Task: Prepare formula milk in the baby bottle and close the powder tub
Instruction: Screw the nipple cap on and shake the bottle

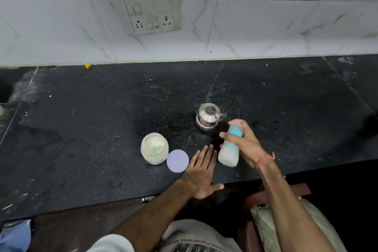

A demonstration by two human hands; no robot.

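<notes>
I am seeing the baby bottle leaning over, up off the black counter. It is looking blurry. It is showing a white bottom part and a blue band near the top. The milk inside is looking white. The powder tub is sitting upright on the counter, to the left of the bottle. It is a round, see-through tub, and it is standing open with pale powder showing inside. Its round purple lid is lying flat on the counter, touching the tub on its right side.
</notes>
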